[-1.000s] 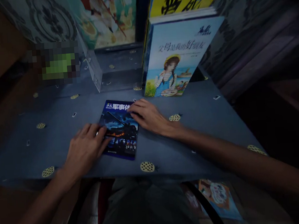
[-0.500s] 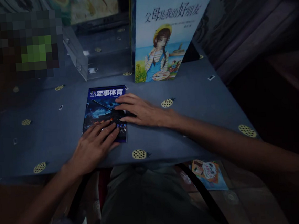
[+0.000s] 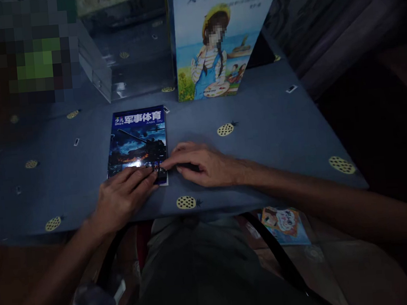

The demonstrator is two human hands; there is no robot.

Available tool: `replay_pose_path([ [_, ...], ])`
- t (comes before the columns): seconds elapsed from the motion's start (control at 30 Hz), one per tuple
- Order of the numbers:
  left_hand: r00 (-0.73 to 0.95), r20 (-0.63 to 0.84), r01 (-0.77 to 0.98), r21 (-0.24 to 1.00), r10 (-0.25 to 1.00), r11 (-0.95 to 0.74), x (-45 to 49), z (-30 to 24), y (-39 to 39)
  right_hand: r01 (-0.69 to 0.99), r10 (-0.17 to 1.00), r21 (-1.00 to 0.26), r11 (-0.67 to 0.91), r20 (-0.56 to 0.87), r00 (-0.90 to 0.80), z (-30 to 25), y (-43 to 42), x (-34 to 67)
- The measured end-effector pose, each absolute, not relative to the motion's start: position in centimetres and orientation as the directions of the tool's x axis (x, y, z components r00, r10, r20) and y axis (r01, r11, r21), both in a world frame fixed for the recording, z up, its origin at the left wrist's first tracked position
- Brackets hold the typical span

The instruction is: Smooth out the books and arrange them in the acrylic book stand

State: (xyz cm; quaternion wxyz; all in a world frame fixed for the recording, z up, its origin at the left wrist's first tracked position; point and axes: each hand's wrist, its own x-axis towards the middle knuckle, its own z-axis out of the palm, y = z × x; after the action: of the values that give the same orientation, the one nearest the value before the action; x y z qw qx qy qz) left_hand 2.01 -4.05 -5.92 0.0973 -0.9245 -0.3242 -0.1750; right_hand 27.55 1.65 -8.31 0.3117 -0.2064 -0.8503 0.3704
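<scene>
A dark blue book (image 3: 135, 141) with a tank on its cover lies closed on the table, its white title at the far edge. Flat on the cover's near part rests my left hand (image 3: 124, 191), fingers stretched out and hiding the lower left corner. My right hand (image 3: 204, 164) is at the book's right edge, its index finger reaching onto the lower right of the cover. The other fingers of that hand are loosely bent and apart, with nothing held in them.
A large picture book (image 3: 213, 53) stands upright at the back of the table (image 3: 272, 133), whose cloth has pineapple prints. A pale box-like stand (image 3: 94, 67) is left of it. Below the table's front edge, a colourful packet (image 3: 285, 226) lies on the floor.
My right hand has slid from the middle of the cover down toward its lower right edge, uncovering the tank picture. My left hand stays on the near part. The view has shifted slightly.
</scene>
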Motion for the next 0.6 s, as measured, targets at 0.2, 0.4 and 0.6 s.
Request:
replay_pose_path([
  [0.2, 0.715, 0.373, 0.640, -0.011, 0.591, -0.768, 2.03, -5.70, -3.92, 0.004, 0.540, -0.792, 0.611, 0.412, -0.734, -8.58, 1.88, 27.58],
  [0.4, 0.735, 0.379, 0.625, -0.056, 0.563, -0.779, 2.02, -5.72, -3.99, -0.022, 0.528, -0.799, 0.601, 0.418, -0.739, -8.60, 1.95, 27.59],
  [0.6, 0.771, 0.352, 0.606, -0.150, 0.530, -0.781, 2.27, -5.55, -4.10, 0.013, 0.543, -0.802, 0.597, 0.392, -0.743, -8.62, 1.94, 27.58],
])
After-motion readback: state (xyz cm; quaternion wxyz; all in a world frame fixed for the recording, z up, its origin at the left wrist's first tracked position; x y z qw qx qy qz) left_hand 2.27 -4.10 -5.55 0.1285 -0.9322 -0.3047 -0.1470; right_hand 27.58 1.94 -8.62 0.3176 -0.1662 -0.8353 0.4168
